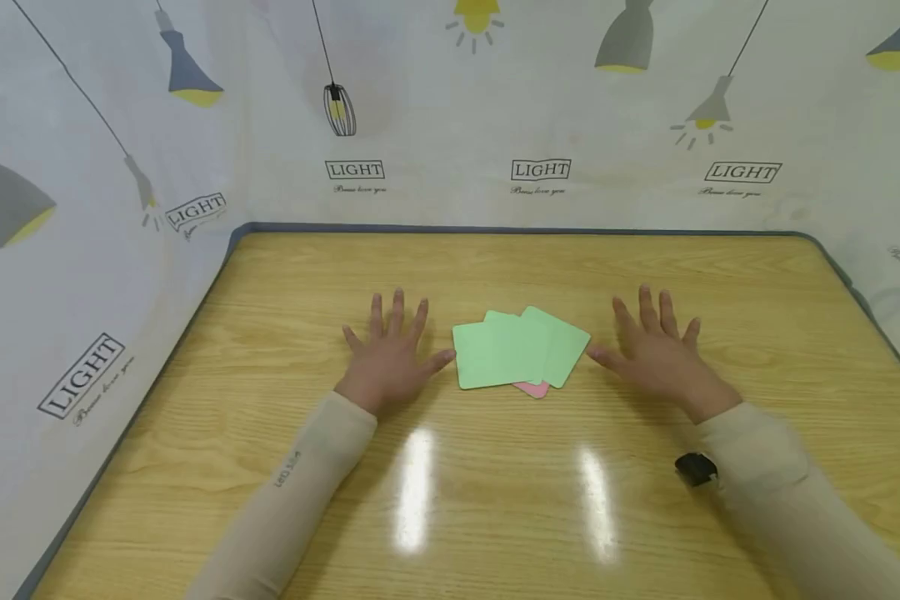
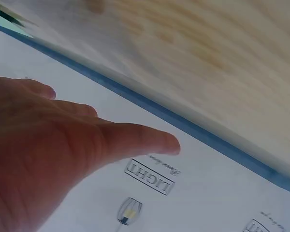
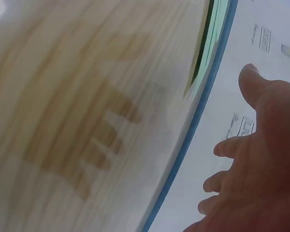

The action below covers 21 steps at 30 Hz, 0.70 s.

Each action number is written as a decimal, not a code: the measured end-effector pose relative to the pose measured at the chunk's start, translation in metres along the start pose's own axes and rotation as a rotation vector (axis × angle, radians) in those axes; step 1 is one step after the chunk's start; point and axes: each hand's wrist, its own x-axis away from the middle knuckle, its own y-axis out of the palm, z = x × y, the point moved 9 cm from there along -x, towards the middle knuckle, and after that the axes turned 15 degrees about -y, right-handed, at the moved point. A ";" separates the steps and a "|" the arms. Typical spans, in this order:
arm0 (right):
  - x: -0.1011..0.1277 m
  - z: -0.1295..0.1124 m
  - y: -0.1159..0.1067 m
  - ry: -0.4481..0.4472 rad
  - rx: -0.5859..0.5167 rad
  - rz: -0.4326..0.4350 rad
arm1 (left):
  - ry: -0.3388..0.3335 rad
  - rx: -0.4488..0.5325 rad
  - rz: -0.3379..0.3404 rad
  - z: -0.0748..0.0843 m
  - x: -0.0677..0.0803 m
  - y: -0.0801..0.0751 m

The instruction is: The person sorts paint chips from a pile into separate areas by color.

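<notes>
A small fan of green cards [image 1: 517, 348] lies in the middle of the wooden table [image 1: 495, 500], with a pink card [image 1: 534, 388] peeking out under its near edge. My left hand [image 1: 392, 354] lies flat, fingers spread, just left of the cards, thumb almost at their edge. My right hand [image 1: 654, 346] lies spread the same way just right of them. Neither hand holds anything. The left wrist view shows my left hand [image 2: 63, 150] with straight fingers. In the right wrist view my right hand [image 3: 261, 159] is spread, and a sliver of green card [image 3: 213, 34] shows.
A white curtain printed with lamps and "LIGHT" labels [image 1: 540, 171] walls in the table on the far, left and right sides. A grey-blue rim [image 1: 495, 230] edges the table. A small black device [image 1: 694, 468] sits at my right sleeve.
</notes>
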 end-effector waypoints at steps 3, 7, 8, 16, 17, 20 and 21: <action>-0.008 -0.020 0.004 -0.061 -0.001 -0.003 | 0.055 -0.020 -0.052 0.015 0.002 0.008; -0.025 -0.053 0.012 -0.203 0.005 -0.001 | 0.193 -0.019 -0.068 0.042 0.007 0.012; -0.030 -0.062 0.015 -0.244 0.006 -0.003 | 0.229 -0.012 -0.071 0.048 0.008 0.013; -0.067 -0.107 0.042 -0.405 0.001 -0.096 | 0.338 -0.003 -0.102 0.069 0.015 0.017; -0.069 -0.109 0.044 -0.411 0.000 -0.107 | 0.335 -0.009 -0.104 0.069 0.015 0.017; -0.075 -0.114 0.047 -0.425 0.008 -0.127 | 0.327 -0.024 -0.117 0.069 0.015 0.018; -0.076 -0.115 0.046 -0.430 0.014 -0.129 | 0.328 -0.028 -0.120 0.069 0.015 0.019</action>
